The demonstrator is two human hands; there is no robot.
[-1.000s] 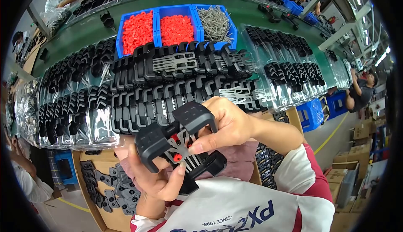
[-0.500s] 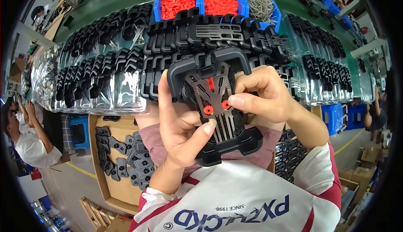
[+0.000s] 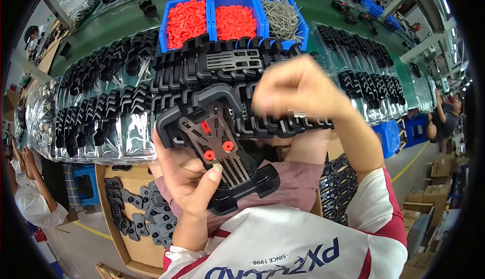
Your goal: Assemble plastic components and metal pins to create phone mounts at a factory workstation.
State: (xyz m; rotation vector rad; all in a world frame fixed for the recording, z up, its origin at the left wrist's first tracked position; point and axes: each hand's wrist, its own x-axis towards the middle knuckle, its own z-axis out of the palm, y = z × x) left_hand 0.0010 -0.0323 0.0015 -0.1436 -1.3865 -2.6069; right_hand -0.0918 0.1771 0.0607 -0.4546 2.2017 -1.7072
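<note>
My left hand [image 3: 186,178] grips a black phone holder [image 3: 263,179] from its left side, thumb lying on the lower part of its metal plates. Those slotted grey plates [image 3: 216,133] cross on the holder's open back. Two red gears [image 3: 228,146] sit on toothed edges of the plates, with a small red piece [image 3: 205,127] higher up. My right hand [image 3: 298,89] is off the holder, raised over rows of black holder parts [image 3: 169,73]. Motion smears its fingers, so whether they hold anything cannot be made out.
Behind the rows, blue bins [image 3: 233,1] contain red gears and metal pins [image 3: 281,18]. Clear trays of black parts stand left [image 3: 103,102] and right [image 3: 371,77]. A carton [image 3: 118,228] with dark grey pieces is low on the left. Other people work around the green table.
My right hand has left the gear on the holder and moved up, away from it. The holder and left hand appear lower and further left as the view has shifted.
</note>
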